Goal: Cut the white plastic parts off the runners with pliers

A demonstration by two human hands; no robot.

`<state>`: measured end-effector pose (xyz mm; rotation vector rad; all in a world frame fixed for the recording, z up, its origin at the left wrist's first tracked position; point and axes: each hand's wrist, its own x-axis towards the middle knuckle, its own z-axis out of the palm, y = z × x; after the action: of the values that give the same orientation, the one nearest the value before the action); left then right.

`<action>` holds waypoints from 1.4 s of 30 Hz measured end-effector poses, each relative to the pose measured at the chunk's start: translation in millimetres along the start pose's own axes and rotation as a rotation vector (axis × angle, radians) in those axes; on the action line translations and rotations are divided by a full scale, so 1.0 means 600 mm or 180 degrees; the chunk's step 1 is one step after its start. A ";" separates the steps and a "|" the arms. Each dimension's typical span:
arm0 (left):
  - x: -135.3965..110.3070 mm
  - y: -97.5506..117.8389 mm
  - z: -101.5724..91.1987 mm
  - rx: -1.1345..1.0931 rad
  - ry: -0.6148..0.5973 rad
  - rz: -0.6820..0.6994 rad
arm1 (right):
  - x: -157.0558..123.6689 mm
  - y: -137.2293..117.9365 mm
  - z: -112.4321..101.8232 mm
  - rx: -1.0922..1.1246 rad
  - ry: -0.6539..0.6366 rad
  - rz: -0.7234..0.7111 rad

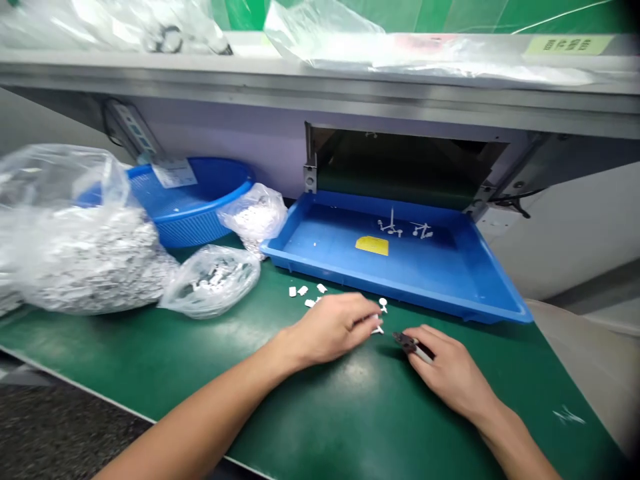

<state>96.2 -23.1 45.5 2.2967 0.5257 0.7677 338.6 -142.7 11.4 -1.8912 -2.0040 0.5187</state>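
My left hand [340,323] is closed just above the green table, thumb and fingers pinched together at a small white plastic piece [379,329]. Part of that piece is hidden behind the fingertips. To its right, my right hand [453,367] grips a pair of cutting nippers [414,347] with dark jaws and a light handle. The jaws point left at the white piece, a short gap away. A little beyond the fingertips lies a white part with a round head [383,304]. Several flat white pieces [303,291] are scattered behind my left hand.
A blue tray [330,270] with white plastic sprues [423,231] and a yellow label stands behind my hands, below a wall opening. At left are filled plastic bags [95,260], an open bag [213,280] and a blue basket [200,230]. A metal shelf [280,83] overhangs.
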 end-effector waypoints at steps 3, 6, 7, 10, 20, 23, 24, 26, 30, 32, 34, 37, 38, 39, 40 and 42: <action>-0.004 -0.033 -0.119 0.0657 0.1176 -0.0422 | -0.003 0.002 0.019 -0.0126 0.0384 -0.0226; -0.001 -0.105 -0.245 0.1398 0.1954 -0.1028 | 0.008 -0.012 0.040 -0.0473 0.0732 -0.0404; 0.002 -0.131 -0.278 0.1535 0.1952 -0.1250 | 0.016 -0.019 0.045 -0.0647 0.0741 -0.0418; 0.014 -0.182 -0.325 0.1554 0.1871 -0.1623 | 0.047 -0.037 0.056 -0.1234 0.0677 -0.0504; -0.028 -0.084 -0.085 0.0271 0.0679 -0.0864 | 0.086 0.034 0.099 -0.1026 0.0694 -0.0984; -0.043 -0.081 -0.032 -0.0267 0.0418 -0.0918 | 0.071 0.010 0.080 -0.0588 0.0760 -0.0920; -0.047 -0.080 -0.023 -0.0426 0.0495 -0.1030 | 0.065 -0.007 0.070 -0.0447 0.0829 -0.0903; -0.050 -0.081 -0.015 -0.0744 0.0643 -0.1330 | 0.062 -0.041 0.052 -0.0193 0.1030 -0.1002; -0.042 -0.083 -0.021 -0.0961 0.0497 -0.1150 | 0.072 -0.071 0.035 -0.0240 0.1209 -0.1072; -0.039 -0.072 -0.023 -0.0927 0.0328 -0.0850 | 0.071 -0.072 0.032 -0.0335 0.1106 -0.1105; -0.037 -0.058 -0.021 -0.0886 0.0179 -0.0638 | 0.068 -0.070 0.032 -0.0370 0.0976 -0.1178; -0.032 -0.048 -0.014 -0.0854 -0.0022 -0.0339 | 0.068 -0.067 0.033 -0.0210 0.0818 -0.1376; -0.031 -0.047 -0.010 -0.0849 -0.0097 -0.0216 | 0.068 -0.067 0.034 -0.0092 0.0754 -0.1422; -0.031 -0.046 -0.007 -0.0841 -0.0173 -0.0107 | 0.065 -0.069 0.034 0.0051 0.0679 -0.1450; -0.032 -0.044 -0.005 -0.0828 -0.0240 -0.0020 | 0.060 -0.070 0.034 0.0201 0.0579 -0.1455; -0.039 -0.038 0.002 -0.0768 -0.0361 0.0070 | 0.044 -0.071 0.037 0.0429 0.0349 -0.1419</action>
<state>76.0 -20.0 20.3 2.1097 0.3370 0.6680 289.2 -118.9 12.3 -1.3072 -2.1650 0.4038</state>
